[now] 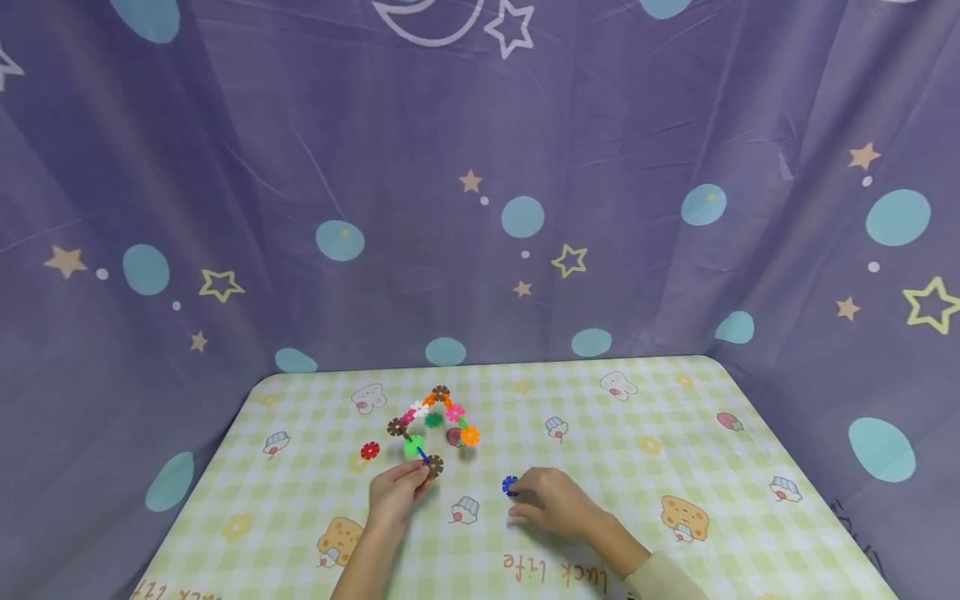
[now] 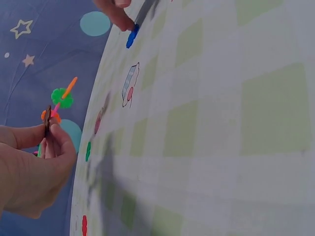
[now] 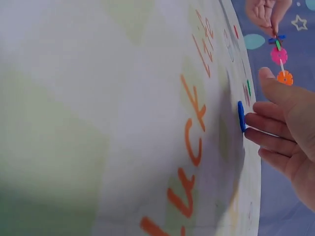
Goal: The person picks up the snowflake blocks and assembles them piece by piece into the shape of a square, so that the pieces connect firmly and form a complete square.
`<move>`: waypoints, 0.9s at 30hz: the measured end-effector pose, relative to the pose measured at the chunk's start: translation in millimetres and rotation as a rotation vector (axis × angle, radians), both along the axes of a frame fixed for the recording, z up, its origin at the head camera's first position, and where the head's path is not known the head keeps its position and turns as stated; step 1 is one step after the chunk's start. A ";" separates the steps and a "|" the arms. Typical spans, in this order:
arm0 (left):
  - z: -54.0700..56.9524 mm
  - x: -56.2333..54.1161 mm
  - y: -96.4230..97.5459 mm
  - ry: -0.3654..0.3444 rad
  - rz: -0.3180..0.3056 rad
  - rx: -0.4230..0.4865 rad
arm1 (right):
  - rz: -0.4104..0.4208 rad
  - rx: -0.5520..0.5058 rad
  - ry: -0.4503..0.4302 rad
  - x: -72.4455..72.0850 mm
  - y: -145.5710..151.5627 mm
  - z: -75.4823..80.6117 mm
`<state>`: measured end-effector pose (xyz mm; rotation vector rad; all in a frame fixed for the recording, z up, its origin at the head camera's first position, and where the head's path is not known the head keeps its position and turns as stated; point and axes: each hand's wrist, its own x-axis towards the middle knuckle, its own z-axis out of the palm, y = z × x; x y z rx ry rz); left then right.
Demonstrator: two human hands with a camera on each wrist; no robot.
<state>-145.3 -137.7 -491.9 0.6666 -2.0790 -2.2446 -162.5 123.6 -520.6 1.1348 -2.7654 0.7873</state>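
My left hand (image 1: 395, 498) pinches a brown notched plastic disc (image 1: 435, 467) between thumb and fingers. That disc ends a bent chain of interlocking snowflake discs, with a blue one seen edge-on, a bright green disc (image 1: 414, 446), a white disc (image 1: 419, 409) and an orange disc (image 1: 470, 435) at the other end. The chain is held up over the table. My right hand (image 1: 561, 502) is over a loose blue disc (image 1: 510, 486), its fingertips right at the disc. In the right wrist view the thumb stands apart from the loosely extended fingers, beside the blue disc (image 3: 241, 116) on the cloth.
A loose red disc (image 1: 370, 451) lies left of the chain, and a dark green disc (image 1: 434, 420) lies beneath it. A checked green-and-white cloth (image 1: 600, 450) with printed pictures covers the table. A purple patterned curtain (image 1: 420, 292) hangs behind and at both sides.
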 end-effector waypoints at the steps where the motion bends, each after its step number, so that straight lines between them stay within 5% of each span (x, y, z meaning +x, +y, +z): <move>1: 1.0 0.2 -0.2 0.007 -0.002 0.000 | -0.001 -0.018 0.002 -1.9 -0.6 -0.4; 13: 3.6 2.2 -1.2 -0.002 -0.032 -0.037 | -0.073 0.017 0.022 -20.1 -14.9 -10.6; 27: -0.9 2.5 9.0 -0.043 -0.058 -0.053 | -0.144 -0.061 -0.078 -16.5 -22.1 -7.5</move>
